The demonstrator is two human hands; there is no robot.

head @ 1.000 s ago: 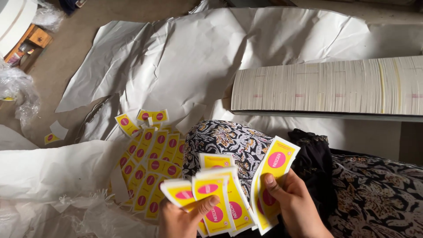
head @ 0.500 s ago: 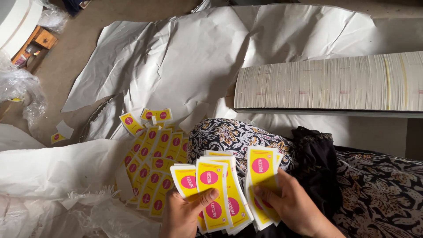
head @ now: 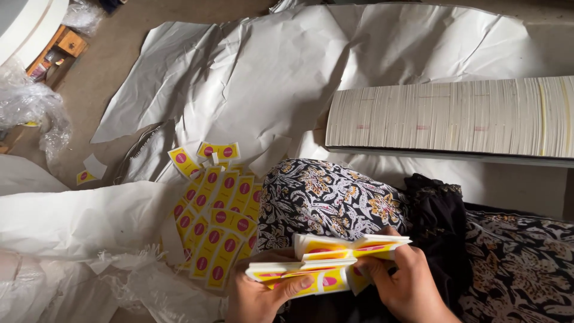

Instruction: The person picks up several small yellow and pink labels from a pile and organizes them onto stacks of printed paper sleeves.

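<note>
Yellow cards [head: 326,266], squared between both hands

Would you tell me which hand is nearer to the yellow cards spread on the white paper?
Left. The left hand sits just right of the spread yellow cards, holding a card stack. The right hand grips that stack's far side, farther away.

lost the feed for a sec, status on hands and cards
Left hand and right hand both gripping the stack of yellow cards, held edge-on over the lap. More yellow cards spread on white paper. Nothing blocking.
</note>
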